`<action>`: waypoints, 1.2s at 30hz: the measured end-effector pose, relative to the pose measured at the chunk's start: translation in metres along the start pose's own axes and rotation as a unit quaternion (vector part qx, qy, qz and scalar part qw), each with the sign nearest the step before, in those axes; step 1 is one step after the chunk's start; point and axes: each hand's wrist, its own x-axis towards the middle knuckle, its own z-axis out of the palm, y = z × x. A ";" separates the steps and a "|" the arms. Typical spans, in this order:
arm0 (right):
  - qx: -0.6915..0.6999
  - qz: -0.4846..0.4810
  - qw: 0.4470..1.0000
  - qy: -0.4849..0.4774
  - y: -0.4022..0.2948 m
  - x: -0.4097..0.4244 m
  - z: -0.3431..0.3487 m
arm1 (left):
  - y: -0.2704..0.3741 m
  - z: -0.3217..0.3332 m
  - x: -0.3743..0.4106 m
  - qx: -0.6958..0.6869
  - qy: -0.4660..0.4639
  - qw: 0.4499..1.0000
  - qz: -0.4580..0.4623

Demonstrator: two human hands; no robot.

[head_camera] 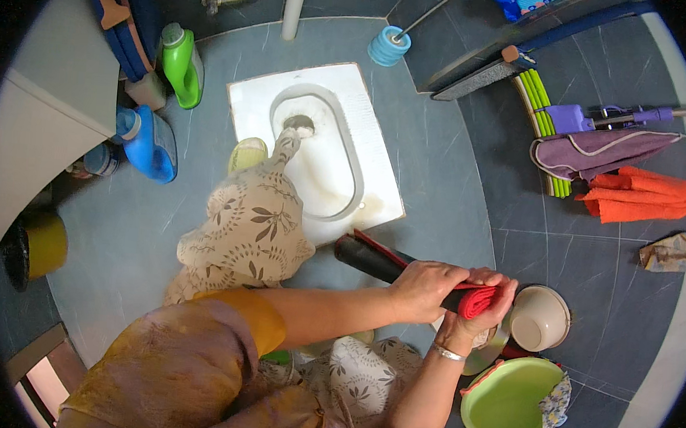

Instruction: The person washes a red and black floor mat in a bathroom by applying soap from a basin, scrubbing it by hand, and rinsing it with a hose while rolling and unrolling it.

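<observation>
A rolled mat, with a black outer side and a red inner layer, slants down and right in front of me. My left hand is closed around it near its lower right end. At that end my right hand, with a silver bangle on the wrist, cups the spiral of red layers. The far end of the roll lies over the floor beside the near edge of the white squat toilet. Patterned trouser fabric covers my left leg, and a pale green slipper shows beside the toilet.
A green bottle and a blue bottle stand at left. A blue toilet brush is in the far corner. At right are a mop, an orange cloth, a cream bucket and a green basin.
</observation>
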 end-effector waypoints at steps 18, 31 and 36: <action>-0.574 -0.312 0.746 -0.131 -0.010 -0.055 0.049 | 0.010 -0.024 -0.028 -0.079 -0.015 0.997 0.009; -0.571 -0.306 0.748 -0.148 -0.002 -0.041 0.048 | 0.010 -0.031 -0.028 -0.073 -0.010 0.997 -0.020; -0.570 -0.289 0.753 -0.157 -0.004 -0.043 0.048 | 0.008 -0.029 -0.029 -0.069 -0.016 0.997 -0.022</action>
